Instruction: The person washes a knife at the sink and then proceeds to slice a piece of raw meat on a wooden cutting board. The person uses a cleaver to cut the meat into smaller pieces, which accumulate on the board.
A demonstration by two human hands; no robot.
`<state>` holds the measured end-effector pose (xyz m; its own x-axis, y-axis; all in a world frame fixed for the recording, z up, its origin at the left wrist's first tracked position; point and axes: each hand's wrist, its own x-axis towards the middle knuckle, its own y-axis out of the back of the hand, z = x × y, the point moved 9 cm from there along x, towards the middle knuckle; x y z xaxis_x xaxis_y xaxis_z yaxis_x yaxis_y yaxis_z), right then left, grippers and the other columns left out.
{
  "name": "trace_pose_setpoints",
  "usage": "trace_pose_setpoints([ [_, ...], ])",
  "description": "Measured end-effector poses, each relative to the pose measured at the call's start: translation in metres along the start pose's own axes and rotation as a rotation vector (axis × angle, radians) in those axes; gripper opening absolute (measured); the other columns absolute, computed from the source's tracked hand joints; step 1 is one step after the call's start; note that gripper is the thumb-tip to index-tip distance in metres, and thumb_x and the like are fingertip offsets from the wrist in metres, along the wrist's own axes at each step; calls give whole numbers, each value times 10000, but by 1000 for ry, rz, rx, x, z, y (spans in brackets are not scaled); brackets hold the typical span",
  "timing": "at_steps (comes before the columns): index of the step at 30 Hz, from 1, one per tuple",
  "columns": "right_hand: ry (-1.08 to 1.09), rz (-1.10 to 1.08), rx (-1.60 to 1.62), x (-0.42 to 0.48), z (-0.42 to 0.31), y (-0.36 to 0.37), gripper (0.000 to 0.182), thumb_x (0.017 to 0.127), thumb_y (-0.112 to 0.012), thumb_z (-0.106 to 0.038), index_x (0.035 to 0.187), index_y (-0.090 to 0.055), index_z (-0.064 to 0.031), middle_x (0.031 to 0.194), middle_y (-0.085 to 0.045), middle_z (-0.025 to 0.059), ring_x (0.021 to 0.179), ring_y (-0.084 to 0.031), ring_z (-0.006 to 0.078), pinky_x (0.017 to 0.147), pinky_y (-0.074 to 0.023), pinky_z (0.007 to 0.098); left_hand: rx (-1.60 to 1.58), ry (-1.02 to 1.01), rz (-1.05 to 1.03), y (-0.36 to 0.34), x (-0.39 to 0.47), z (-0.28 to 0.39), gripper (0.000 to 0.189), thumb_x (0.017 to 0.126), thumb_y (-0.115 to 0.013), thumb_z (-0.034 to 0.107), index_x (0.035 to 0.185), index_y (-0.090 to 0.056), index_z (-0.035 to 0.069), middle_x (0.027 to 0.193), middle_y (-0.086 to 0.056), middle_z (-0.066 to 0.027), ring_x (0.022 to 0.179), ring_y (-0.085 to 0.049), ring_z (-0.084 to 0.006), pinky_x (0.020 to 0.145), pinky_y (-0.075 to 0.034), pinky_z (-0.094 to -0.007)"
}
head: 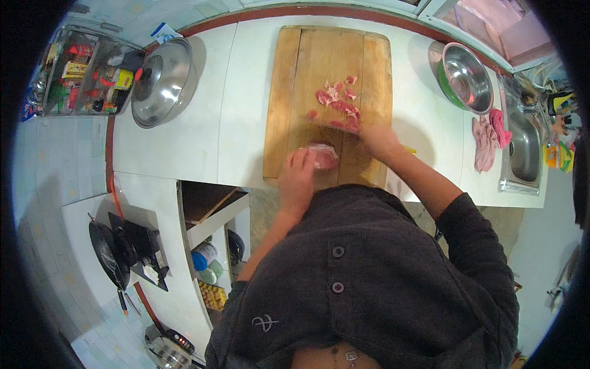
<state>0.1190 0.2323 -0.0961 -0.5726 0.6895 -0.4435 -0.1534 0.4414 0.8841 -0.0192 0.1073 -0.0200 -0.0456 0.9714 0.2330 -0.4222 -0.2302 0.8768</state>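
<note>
A wooden cutting board (318, 55) lies on the white counter before me. My left hand (297, 173) rests on a chunk of raw meat (326, 157) near the board's front edge, its fingers on the left side of the meat. In my right hand (380, 140) is what looks like a knife, its dark blade (339, 128) blurred and seen nearly edge-on. Just beyond the blade are several cut pieces of raw meat (343, 108) of uneven size. The knife's handle is hidden within my right hand.
Left on the counter is a steel basin with a glass lid (168, 87), near a rack of seasonings (83, 74). A metal bowl (468, 78), pink cloths (486, 138) and a steel sink (525, 152) are at right. A yellow object (409, 150) shows partly behind my right forearm.
</note>
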Motion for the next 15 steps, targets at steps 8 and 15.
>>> trace_pose_setpoints([
  [8,68,-43,45,-54,-16,17,151,760,-534,-93,868,-626,-41,773,-633,173,728,-634,335,640,-511,425,128,-13,-6,-3,6,2,303,730,-545,81,1032,-561,70,1000,-517,-76,924,-501,-282,729,-462,-386],
  [15,72,-54,137,-41,-21,-5,161,785,-527,-127,857,-644,-42,810,-641,176,762,-636,336,651,-509,435,152,24,-56,-10,10,3,286,718,-544,74,1003,-563,56,975,-509,-70,922,-501,-280,710,-470,-397],
])
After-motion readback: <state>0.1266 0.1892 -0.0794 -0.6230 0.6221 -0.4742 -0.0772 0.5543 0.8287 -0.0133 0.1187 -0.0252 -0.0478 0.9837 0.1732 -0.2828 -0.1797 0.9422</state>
